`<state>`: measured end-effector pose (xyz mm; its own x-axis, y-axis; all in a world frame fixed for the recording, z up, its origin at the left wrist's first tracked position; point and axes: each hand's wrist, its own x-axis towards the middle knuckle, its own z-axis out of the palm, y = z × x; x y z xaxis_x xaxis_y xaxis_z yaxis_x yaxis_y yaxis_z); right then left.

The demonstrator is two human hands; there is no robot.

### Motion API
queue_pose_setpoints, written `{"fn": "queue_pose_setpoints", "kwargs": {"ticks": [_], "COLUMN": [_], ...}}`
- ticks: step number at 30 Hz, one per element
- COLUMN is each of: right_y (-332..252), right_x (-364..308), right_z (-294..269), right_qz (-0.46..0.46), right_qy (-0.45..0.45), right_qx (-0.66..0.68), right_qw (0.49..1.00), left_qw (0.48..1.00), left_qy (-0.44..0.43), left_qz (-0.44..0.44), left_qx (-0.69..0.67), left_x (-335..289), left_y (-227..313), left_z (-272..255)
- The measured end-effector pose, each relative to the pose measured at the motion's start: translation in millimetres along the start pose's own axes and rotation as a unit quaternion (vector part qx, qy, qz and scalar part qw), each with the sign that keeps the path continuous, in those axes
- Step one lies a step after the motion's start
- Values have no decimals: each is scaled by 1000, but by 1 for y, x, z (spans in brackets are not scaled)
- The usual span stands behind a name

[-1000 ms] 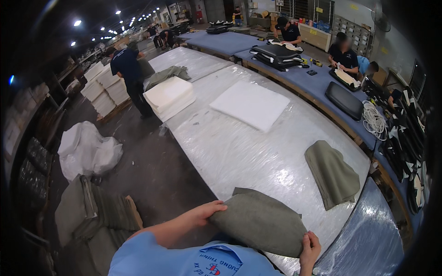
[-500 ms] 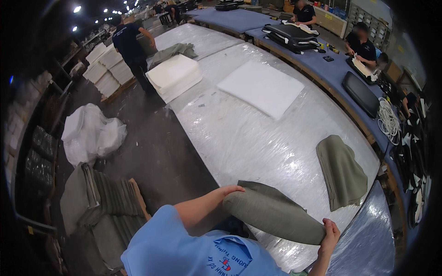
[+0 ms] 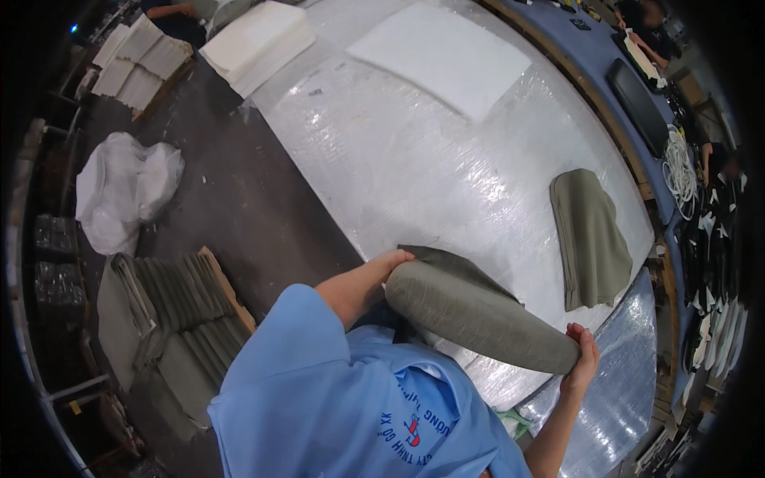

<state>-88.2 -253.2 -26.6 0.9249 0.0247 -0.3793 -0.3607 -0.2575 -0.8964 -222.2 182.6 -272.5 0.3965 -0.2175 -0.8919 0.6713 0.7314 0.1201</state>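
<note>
Workpiece: one olive cloth (image 3: 478, 323), carried by the person in the blue shirt at the near end of the plastic-wrapped bench (image 3: 382, 175). From where I stand, it hangs in the air across the bench's near left corner, between body and bench.

Grip, left hand (image 3: 392, 261): pinching the upper left end of the cloth; the fingers are partly hidden behind it. Grip, right hand (image 3: 584, 354): closed on the opposite, lower right end, fingers curled over the edge.

Change: over the last second the cloth has gone from a broad, nearly flat face to a bowed, tube-like form, with a darker flap standing behind the rounded side. Both ends remain held. In my judgement, the cloth is being turned or shaped in the hands, and its support depends on both grips.

Surroundings: a folded olive piece (image 3: 590, 239) lies, unmoved, beside the bench's right edge, toward the near right corner. A white sheet (image 3: 442, 56) lies farther along the bench. A cream stack (image 3: 263, 44) stands at the left edge. On the floor to the left is a pile of folded olive fabric (image 3: 179, 303).
</note>
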Motion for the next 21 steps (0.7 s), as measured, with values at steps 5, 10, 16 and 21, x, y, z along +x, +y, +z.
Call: {"fn": "queue_pose_setpoints", "kwargs": {"ticks": [5,10,16,21], "right_y": [-18,-23,-7,15], "right_x": [12,20,27,15], "right_z": [11,11,8,6], "right_qz": [3,14,-57,-204], "right_qy": [-6,13,5,-9], "right_qx": [17,3,15,29], "right_qw": [1000,1000,998,978], "left_qw": [1000,952,834,619], "left_qy": [-23,143,20,102], "left_qz": [-1,221,524,728], "left_qx": [2,159,173,278], "left_x": [17,-27,-198,-225], "left_y": [1,2,-7,-46], "left_z": [-15,4,76,117]}}
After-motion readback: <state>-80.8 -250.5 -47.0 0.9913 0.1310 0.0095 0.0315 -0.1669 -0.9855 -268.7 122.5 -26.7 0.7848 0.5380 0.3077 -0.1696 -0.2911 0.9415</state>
